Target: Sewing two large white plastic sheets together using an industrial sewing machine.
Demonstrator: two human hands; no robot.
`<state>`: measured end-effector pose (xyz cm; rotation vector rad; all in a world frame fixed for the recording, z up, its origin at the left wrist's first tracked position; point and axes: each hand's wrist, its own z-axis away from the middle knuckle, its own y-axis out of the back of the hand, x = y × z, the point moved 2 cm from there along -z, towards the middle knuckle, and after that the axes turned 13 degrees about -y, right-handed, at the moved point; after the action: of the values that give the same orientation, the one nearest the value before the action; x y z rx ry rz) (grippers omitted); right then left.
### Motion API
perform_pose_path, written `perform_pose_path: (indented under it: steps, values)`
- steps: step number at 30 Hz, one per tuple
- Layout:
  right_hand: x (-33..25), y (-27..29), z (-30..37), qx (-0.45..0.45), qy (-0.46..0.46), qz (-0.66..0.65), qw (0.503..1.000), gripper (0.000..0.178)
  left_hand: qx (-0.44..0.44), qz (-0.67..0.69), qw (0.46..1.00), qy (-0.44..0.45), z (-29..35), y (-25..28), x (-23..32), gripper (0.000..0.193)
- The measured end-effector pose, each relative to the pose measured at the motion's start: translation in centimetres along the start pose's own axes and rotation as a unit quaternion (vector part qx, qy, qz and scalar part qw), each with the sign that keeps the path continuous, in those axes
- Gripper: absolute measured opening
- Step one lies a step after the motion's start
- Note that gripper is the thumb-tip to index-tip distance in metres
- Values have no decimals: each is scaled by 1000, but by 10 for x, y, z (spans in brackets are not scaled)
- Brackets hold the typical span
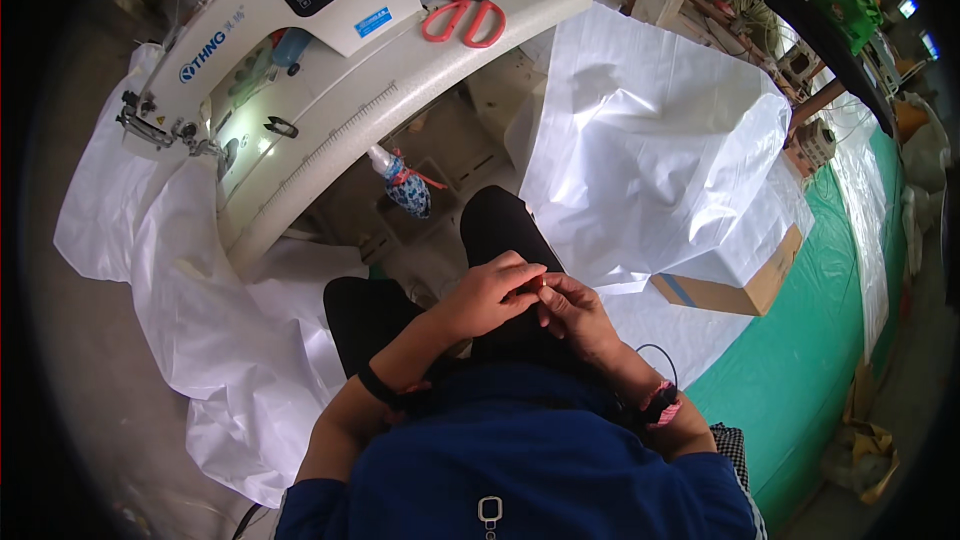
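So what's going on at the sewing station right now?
A person sits at a white sewing machine with both hands brought together over their lap. The left hand and right hand are pinching a small orange-red thing between the fingers; it is too small to identify. Red-handled scissors lie on the machine table, untouched. White sheeting is draped around the seat.
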<state>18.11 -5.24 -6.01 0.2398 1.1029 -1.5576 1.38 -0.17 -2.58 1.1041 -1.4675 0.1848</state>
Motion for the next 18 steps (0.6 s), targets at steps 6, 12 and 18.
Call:
perform_pose_path:
  steps: [6,12,18]
  values:
    - [-3,2,-3,-11,-27,-16,999,25,-12,-85,992,-91,2,2,2,36]
    - [8,3,-9,17,-11,-38,999,22,-19,2,999,-47,6,-5,-7,35]
    - [13,8,-15,31,-17,-42,998,22,-1,2,999,-49,8,-13,-19,33]
